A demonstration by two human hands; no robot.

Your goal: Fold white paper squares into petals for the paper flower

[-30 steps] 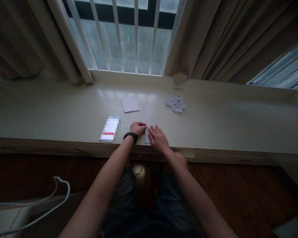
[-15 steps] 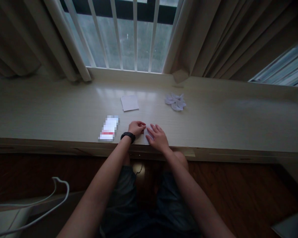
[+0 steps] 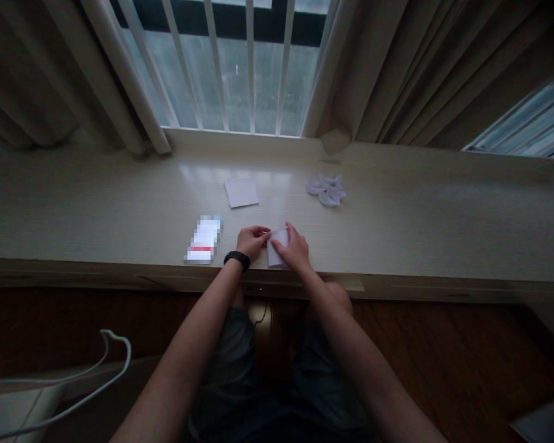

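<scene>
A small folded sheet of white paper [image 3: 277, 253] lies near the front edge of the pale counter, between my two hands. My left hand [image 3: 253, 242], with a black band on its wrist, pinches the paper's upper left corner. On the other side, my right hand [image 3: 296, 247] grips the right edge, its thumb lying across the paper's face and its fingers at the far right corner. Part of the sheet's right side is hidden under that hand.
A stack of square white paper [image 3: 242, 192] lies beyond my left hand. Several folded white paper pieces [image 3: 327, 189] sit in a cluster farther right. A phone with a blurred screen [image 3: 204, 240] rests left of my left hand. Behind the counter [image 3: 420, 227] hang curtains [image 3: 373, 74].
My right hand has gone from lying flat with spread fingers over the paper to gripping its right edge, uncovering more of the sheet. My left hand stays at the left corner.
</scene>
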